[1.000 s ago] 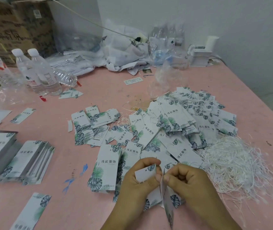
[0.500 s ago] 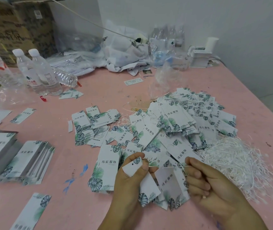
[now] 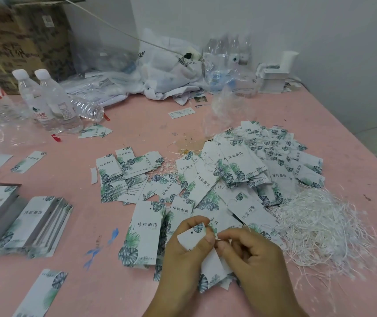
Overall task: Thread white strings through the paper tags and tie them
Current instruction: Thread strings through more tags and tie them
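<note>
White card, leaf print in the corner: the tag (image 3: 192,236) sits low in the middle of the view, tilted, with a small punched hole near its top edge. The left hand (image 3: 183,255) pinches it, thumb laid across its face and fingers curled behind. More tags hang below, gripped in the same hand, with dark green leaves at their lower ends.

The right hand (image 3: 251,257) is right beside it, thumb and forefinger nipped together at the tag's edge, the other fingers curled. A thin white string (image 3: 247,229) pokes up from that pinch; where its other end runs, I cannot tell.

Under both hands lies the pink table (image 3: 137,120). Just right of the hands, a tangled heap of strings (image 3: 320,227). Behind the hands, a wide pile of tags (image 3: 251,170), many already with string through them. Left of the hands lies a large tag (image 3: 144,234) printed with black characters and a green palm leaf. Farther left, a neat stack (image 3: 36,225) of large tags. At the far left stand two bottles (image 3: 52,104) with white caps, a box (image 3: 18,40) behind them.
</note>
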